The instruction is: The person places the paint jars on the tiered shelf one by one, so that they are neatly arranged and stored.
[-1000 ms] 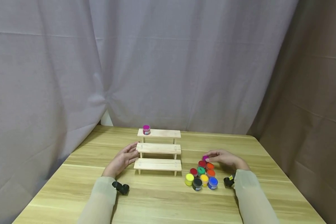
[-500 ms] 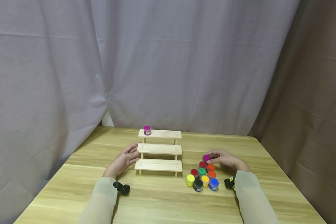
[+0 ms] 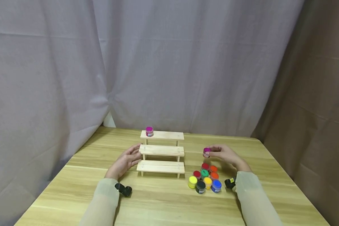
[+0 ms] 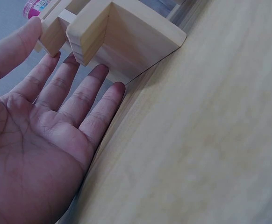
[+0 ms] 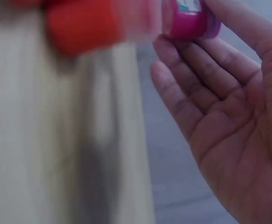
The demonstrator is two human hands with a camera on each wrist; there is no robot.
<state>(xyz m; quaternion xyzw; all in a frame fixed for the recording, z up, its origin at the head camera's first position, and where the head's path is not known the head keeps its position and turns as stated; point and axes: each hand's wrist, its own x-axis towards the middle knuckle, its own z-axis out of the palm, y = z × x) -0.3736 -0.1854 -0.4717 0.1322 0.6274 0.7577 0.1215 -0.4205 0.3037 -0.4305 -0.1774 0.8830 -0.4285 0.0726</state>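
The small magenta paint pot [image 3: 206, 152] has a magenta lid and a clear body with a label, and it is held upright in the air, pinched by the fingertips of the right hand [image 3: 224, 155], above the table and behind the group of other pots. The three-step wooden stand [image 3: 161, 152] is of pale wood and stands upright on the table, left of this pot and well apart from it; the open left hand [image 3: 124, 162] touches its left end with straight fingers

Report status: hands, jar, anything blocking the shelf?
Right hand pinches magenta jar, lifted above jar cluster. Left hand open, steadying stepped shelf. Path to shelf clear.
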